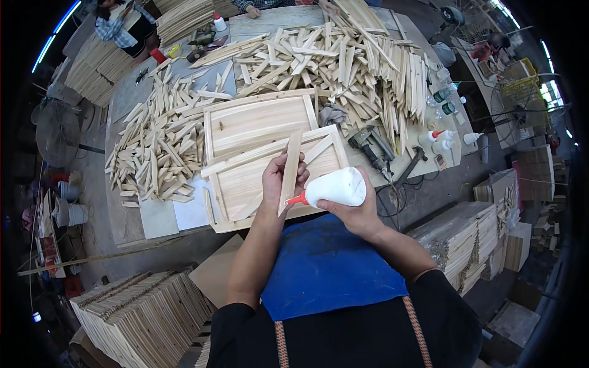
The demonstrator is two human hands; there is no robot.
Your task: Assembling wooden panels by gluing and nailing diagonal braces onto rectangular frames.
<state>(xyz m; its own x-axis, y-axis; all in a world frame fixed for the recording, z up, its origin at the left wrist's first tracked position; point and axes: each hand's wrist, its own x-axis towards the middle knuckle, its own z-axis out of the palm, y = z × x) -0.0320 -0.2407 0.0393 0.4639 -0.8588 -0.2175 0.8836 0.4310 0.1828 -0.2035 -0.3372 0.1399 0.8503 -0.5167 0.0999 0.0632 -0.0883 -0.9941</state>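
Note:
My left hand (275,178) is closed around a short wooden strip (292,167) with slanted ends, held up nearly vertical. In my right hand (358,214) is a white glue bottle (338,187), tipped on its side. Its red nozzle points left and meets the strip near its lower end, where a small spot of white shows. Beneath both hands lies a framed wooden panel (240,193) with diagonal strips across its corners. A second framed panel (257,125) lies just beyond it, partly overlapped by the near one.
Loose strips form a heap at left (161,144) and a bigger pile (343,61) at the back. A power drill (372,153), a hammer (412,165) and more glue bottles (443,144) sit at right. Stacked panels (144,313) stand on the floor. Other people are beyond the table.

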